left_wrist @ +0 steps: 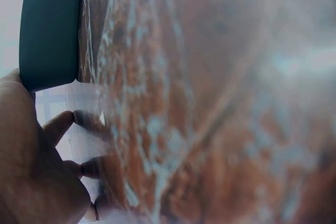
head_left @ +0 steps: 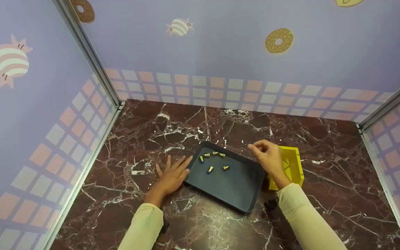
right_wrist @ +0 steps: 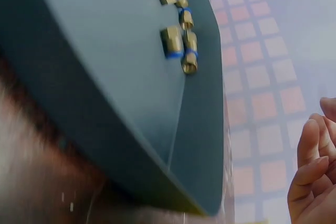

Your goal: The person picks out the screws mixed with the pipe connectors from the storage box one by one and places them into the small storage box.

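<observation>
A dark grey tray lies at an angle on the marbled surface. Several small brass fittings with blue ends lie loose in its left and far part; the right wrist view shows these fittings closer up. My left hand rests with fingers spread on the surface, fingertips at the tray's left edge. Above the tray's right edge, beside a yellow bin, hovers my right hand. Its fingers are loosely curled, and nothing shows between them.
The bin stands against the tray's right side, partly hidden by the right forearm. Patterned panels enclose the marbled surface at the back, left and right, with metal strips along the corners.
</observation>
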`<control>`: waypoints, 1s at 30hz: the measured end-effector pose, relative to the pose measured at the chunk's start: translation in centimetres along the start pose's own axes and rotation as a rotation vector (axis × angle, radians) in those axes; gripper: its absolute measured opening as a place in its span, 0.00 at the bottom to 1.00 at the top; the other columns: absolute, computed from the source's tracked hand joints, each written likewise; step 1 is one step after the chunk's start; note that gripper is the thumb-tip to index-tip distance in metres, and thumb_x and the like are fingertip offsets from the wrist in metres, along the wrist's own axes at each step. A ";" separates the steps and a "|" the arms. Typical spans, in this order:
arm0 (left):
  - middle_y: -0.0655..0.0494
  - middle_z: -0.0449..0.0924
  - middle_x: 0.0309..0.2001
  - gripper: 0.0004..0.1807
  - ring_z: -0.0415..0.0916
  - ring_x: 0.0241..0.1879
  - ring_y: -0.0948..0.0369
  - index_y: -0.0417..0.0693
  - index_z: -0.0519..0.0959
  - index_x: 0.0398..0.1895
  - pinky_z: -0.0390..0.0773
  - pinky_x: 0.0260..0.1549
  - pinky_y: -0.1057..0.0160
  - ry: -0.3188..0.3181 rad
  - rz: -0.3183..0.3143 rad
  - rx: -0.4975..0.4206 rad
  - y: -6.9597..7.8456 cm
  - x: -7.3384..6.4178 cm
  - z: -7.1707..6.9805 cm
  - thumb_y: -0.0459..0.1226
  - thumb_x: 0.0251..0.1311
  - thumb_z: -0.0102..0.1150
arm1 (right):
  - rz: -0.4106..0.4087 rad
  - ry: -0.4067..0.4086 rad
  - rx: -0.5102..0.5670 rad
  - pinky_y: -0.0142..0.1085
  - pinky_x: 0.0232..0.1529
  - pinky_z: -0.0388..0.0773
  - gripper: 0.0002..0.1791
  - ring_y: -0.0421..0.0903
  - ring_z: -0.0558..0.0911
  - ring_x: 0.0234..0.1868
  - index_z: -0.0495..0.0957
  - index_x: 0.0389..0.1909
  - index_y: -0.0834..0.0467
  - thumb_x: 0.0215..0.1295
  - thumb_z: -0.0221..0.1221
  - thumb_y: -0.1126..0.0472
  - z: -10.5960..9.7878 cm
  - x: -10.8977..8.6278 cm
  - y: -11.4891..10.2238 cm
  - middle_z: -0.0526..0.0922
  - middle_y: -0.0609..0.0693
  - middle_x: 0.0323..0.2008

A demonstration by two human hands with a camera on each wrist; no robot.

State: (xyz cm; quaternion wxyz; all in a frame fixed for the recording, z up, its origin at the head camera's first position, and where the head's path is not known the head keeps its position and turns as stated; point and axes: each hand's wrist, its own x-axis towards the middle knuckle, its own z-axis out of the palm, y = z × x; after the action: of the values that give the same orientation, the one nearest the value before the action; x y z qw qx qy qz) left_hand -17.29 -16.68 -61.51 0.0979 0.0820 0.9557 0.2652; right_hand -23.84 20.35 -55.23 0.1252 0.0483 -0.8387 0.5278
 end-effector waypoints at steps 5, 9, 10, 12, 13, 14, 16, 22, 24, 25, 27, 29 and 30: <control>0.65 0.50 0.82 0.28 0.26 0.82 0.39 0.86 0.48 0.80 0.20 0.66 0.21 0.002 0.005 0.001 0.1 -0.1 0.0 0.58 0.79 0.33 | -0.012 -0.048 0.011 0.33 0.16 0.76 0.11 0.44 0.78 0.13 0.87 0.30 0.54 0.61 0.72 0.50 1.9 0.2 -0.7 0.82 0.49 0.18; 0.65 0.51 0.82 0.28 0.26 0.82 0.39 0.86 0.48 0.80 0.21 0.66 0.21 0.004 0.002 0.002 0.1 -0.1 0.0 0.58 0.79 0.33 | -0.021 -0.080 0.014 0.34 0.17 0.76 0.11 0.45 0.79 0.14 0.87 0.32 0.53 0.62 0.71 0.49 3.1 0.4 -1.0 0.82 0.49 0.19; 0.65 0.51 0.82 0.28 0.26 0.82 0.39 0.86 0.48 0.80 0.21 0.66 0.21 0.005 0.000 0.003 0.0 -0.1 0.0 0.58 0.79 0.33 | -0.024 -0.084 0.007 0.34 0.17 0.76 0.10 0.45 0.79 0.14 0.87 0.32 0.52 0.63 0.71 0.50 3.4 0.4 -1.1 0.82 0.49 0.19; 0.65 0.51 0.82 0.28 0.26 0.82 0.39 0.86 0.48 0.80 0.21 0.66 0.21 0.009 -0.003 0.005 0.0 -0.1 0.0 0.58 0.79 0.33 | -0.024 -0.092 -0.003 0.34 0.17 0.76 0.09 0.45 0.80 0.14 0.87 0.32 0.51 0.63 0.71 0.50 3.9 0.6 -1.1 0.82 0.48 0.19; 0.66 0.51 0.82 0.28 0.27 0.82 0.39 0.86 0.48 0.80 0.21 0.66 0.21 0.010 -0.004 0.005 0.0 -0.1 0.0 0.58 0.79 0.33 | -0.024 -0.098 -0.012 0.34 0.18 0.77 0.08 0.45 0.80 0.14 0.87 0.32 0.50 0.63 0.71 0.50 4.2 0.7 -1.1 0.82 0.47 0.19; 0.66 0.51 0.82 0.28 0.26 0.82 0.39 0.86 0.48 0.80 0.21 0.66 0.21 0.011 -0.006 0.005 0.0 -0.1 0.0 0.58 0.79 0.33 | -0.028 -0.104 -0.017 0.34 0.18 0.77 0.08 0.45 0.80 0.14 0.87 0.32 0.49 0.63 0.71 0.50 4.5 0.8 -1.1 0.82 0.47 0.19; 0.65 0.51 0.82 0.28 0.26 0.82 0.39 0.86 0.48 0.79 0.21 0.66 0.21 0.011 -0.007 0.001 0.0 -0.1 0.0 0.58 0.79 0.34 | -0.033 -0.120 -0.023 0.35 0.18 0.78 0.07 0.45 0.80 0.15 0.88 0.31 0.49 0.63 0.71 0.51 5.0 0.9 -1.2 0.83 0.47 0.20; 0.65 0.51 0.82 0.29 0.26 0.82 0.38 0.85 0.49 0.80 0.19 0.65 0.21 0.010 -0.003 -0.006 0.0 -0.1 0.1 0.58 0.79 0.33 | -0.068 -0.165 -0.027 0.34 0.18 0.78 0.06 0.44 0.80 0.15 0.88 0.31 0.51 0.63 0.71 0.53 6.5 1.3 -1.3 0.83 0.47 0.20; 0.64 0.50 0.82 0.29 0.27 0.82 0.38 0.84 0.49 0.80 0.20 0.65 0.21 0.009 0.000 -0.006 0.0 0.0 0.1 0.58 0.79 0.33 | -0.076 -0.180 -0.028 0.34 0.18 0.78 0.07 0.43 0.80 0.15 0.87 0.31 0.51 0.63 0.71 0.53 7.0 1.3 -1.4 0.83 0.46 0.20; 0.64 0.50 0.82 0.29 0.27 0.82 0.38 0.83 0.49 0.80 0.20 0.65 0.21 0.008 0.001 -0.006 -0.1 0.0 0.1 0.58 0.79 0.33 | -0.080 -0.189 -0.029 0.34 0.18 0.77 0.07 0.43 0.80 0.15 0.87 0.32 0.51 0.63 0.71 0.53 7.3 1.4 -1.5 0.83 0.46 0.20; 0.64 0.51 0.82 0.29 0.27 0.82 0.38 0.82 0.49 0.80 0.20 0.65 0.21 0.008 0.005 -0.006 -0.1 0.0 0.1 0.58 0.79 0.33 | -0.082 -0.212 -0.034 0.36 0.18 0.78 0.08 0.43 0.80 0.15 0.87 0.32 0.51 0.63 0.71 0.51 7.8 1.4 -1.6 0.83 0.46 0.20; 0.64 0.51 0.82 0.29 0.27 0.82 0.38 0.83 0.49 0.80 0.20 0.65 0.21 0.009 0.005 -0.004 0.0 0.0 0.1 0.58 0.79 0.33 | -0.094 -0.241 -0.043 0.39 0.19 0.79 0.07 0.42 0.80 0.15 0.88 0.34 0.51 0.64 0.70 0.52 8.4 1.5 -1.7 0.83 0.46 0.20; 0.65 0.50 0.82 0.29 0.27 0.82 0.38 0.83 0.49 0.80 0.20 0.66 0.21 0.008 0.004 -0.003 0.0 0.0 0.0 0.58 0.79 0.33 | -0.101 -0.256 -0.050 0.39 0.25 0.80 0.06 0.42 0.80 0.15 0.88 0.34 0.50 0.64 0.70 0.52 8.7 1.5 -1.8 0.83 0.46 0.19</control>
State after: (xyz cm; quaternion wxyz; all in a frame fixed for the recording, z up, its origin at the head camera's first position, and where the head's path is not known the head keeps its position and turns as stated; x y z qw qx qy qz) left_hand -17.28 -16.68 -61.51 0.0939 0.0826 0.9555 0.2671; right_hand -26.28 11.83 -56.84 0.0447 0.1540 -0.8573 0.4893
